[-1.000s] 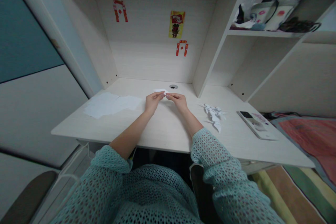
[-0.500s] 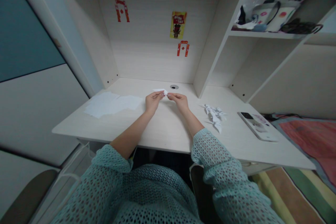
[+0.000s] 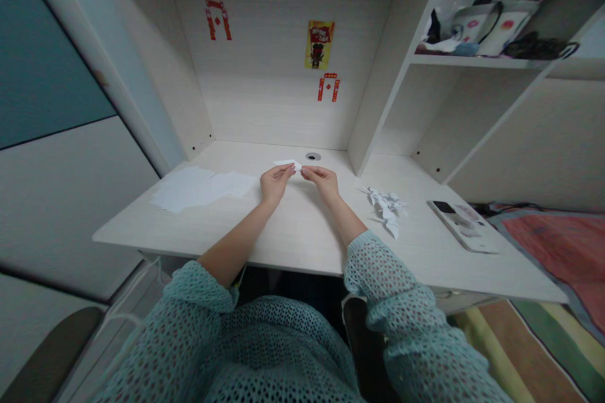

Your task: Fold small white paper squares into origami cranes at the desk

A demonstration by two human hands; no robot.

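Both of my hands meet over the middle of a pale wooden desk. My left hand and my right hand pinch a small folded piece of white paper between their fingertips, just above the desk top. The paper's shape is too small to make out. Teal knitted sleeves cover my forearms near the desk's front edge.
Flat white paper sheets lie at the left. A pile of small folded white paper figures sits at the right, and a phone lies farther right. Cups with scissors stand on the upper right shelf. A cable hole is behind the hands.
The hands have stayed in place on the paper; only the fingertips shifted slightly.
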